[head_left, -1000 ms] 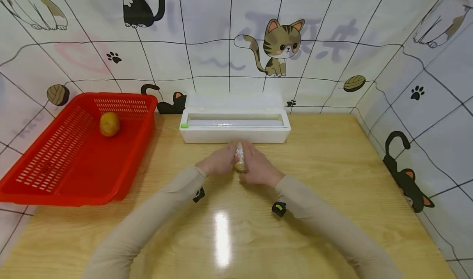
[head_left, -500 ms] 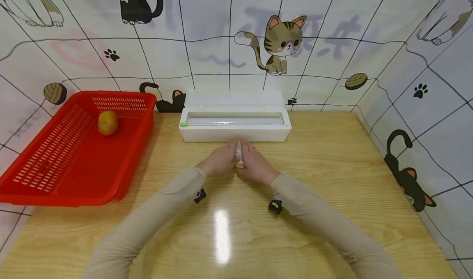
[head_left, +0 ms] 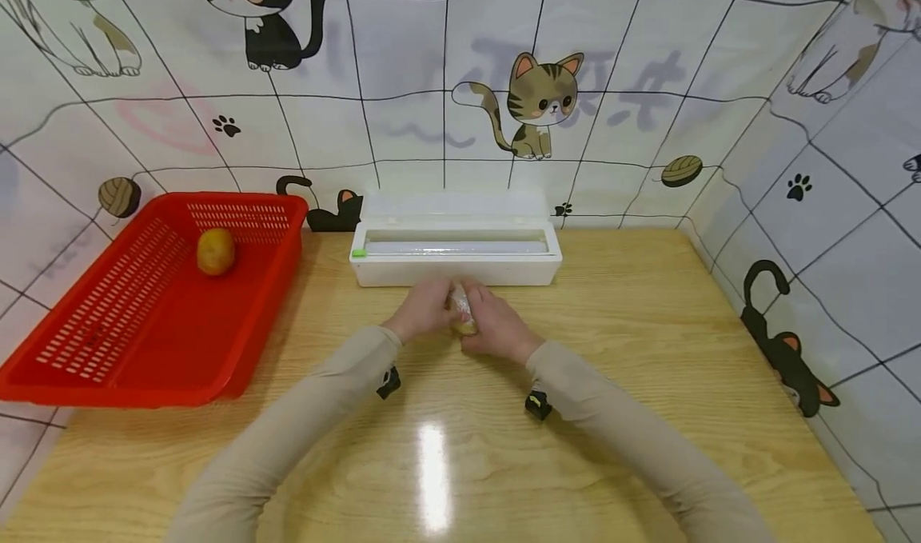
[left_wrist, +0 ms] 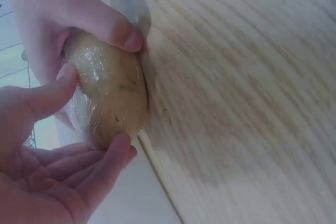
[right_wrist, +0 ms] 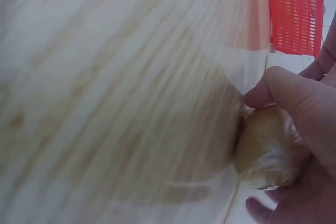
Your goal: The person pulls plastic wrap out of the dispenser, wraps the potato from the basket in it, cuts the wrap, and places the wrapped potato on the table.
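Observation:
Between my two hands is a potato [left_wrist: 113, 90] wrapped in clear, wrinkled cling film, held low over the table just in front of the white cling film box. My left hand [head_left: 424, 309] pinches it from the left; in the left wrist view its thumb lies against the film and its fingertips [left_wrist: 119, 142] are at the potato's lower end. My right hand [head_left: 496, 325] grips the other side, with the thumb [right_wrist: 262, 90] over one end in the right wrist view. In the head view the hands hide much of the potato [head_left: 463, 311].
The cling film box [head_left: 456, 271] stands against the wall with its lid up, a roll inside and a green slider [head_left: 359, 253] at its left end. A red plastic basket [head_left: 173, 359] on the left holds one unwrapped potato [head_left: 216, 251]. Cat-print sheeting covers the walls.
The wrapped potato has turned between the hands and now leans, showing more of its side than half a second ago. The head view has tilted slightly; box and basket stay put.

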{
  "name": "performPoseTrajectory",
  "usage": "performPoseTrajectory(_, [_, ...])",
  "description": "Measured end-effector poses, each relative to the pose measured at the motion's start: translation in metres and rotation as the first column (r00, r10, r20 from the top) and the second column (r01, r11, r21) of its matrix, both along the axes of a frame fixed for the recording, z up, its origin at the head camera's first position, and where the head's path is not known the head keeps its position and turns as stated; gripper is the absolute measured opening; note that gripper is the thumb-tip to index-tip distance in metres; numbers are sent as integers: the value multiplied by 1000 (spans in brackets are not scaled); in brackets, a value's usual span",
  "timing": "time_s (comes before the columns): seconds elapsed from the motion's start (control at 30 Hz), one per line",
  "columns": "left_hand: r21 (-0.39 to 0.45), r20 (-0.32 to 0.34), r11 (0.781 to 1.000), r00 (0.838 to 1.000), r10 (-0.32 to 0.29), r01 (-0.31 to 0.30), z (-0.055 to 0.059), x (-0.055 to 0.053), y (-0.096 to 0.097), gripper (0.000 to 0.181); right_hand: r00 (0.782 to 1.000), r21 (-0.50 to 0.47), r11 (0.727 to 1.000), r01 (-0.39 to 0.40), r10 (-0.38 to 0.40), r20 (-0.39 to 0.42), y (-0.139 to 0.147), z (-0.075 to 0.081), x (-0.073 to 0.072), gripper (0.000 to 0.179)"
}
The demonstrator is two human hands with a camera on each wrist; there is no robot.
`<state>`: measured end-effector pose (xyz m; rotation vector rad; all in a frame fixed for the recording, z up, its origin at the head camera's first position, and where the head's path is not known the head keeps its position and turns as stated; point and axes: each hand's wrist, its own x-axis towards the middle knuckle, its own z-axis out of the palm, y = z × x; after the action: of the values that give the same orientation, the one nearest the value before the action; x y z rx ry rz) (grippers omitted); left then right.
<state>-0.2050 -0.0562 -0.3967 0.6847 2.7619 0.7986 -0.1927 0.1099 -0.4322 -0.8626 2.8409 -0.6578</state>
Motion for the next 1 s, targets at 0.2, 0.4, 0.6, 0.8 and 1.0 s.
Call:
performPoseTrajectory(0.2, [-8,-6,997,997,81,-81,-6,1,2,33,1000,79,996,31,-31,-2,-5,4,5,107])
performPoseTrajectory(0.4, [51,-2,991,992,127,-127,-5,-9,-6,34,999,71,997,8,-6,-36,-7,5,1,99])
performPoseTrajectory(0.6, [29,-36,992,991,126,-125,2,-13,-9,34,998,3,999,-39,39,-45,-6,3,-7,95])
performPoseTrajectory(0.8, [12,-33,994,993,112,-111,-1,-7,-4,33,995,-124,991,-49,59,76,2,-2,-8,104])
performPoseTrajectory(1.0, [-1,-5,993,993,119,-119,-5,-3,-9,35,996,-148,988,52,-39,85,12,9,4,105])
